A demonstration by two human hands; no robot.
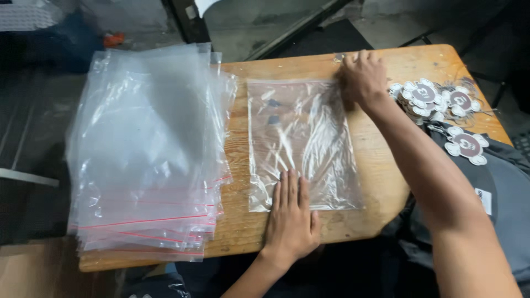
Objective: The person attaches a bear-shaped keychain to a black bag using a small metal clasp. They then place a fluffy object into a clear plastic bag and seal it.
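A worn, light-brown wooden table (381,165) with rounded corners fills the middle of the frame, standing on a dark floor; grey concrete and a dark slanted beam show along the top edge. At the table's centre lies a single clear, crinkled plastic bag (301,140). The left hand (291,215) presses flat on the bag's lower edge, fingers spread, grasping nothing. The right hand (361,77) rests on the bag's upper right corner; whether its fingers pinch the plastic cannot be told. At left sits a stack of clear zip bags with red seal lines (146,154). At upper right lies a heap of brown-and-white round tags (439,99), above dark grey cloth (502,182).
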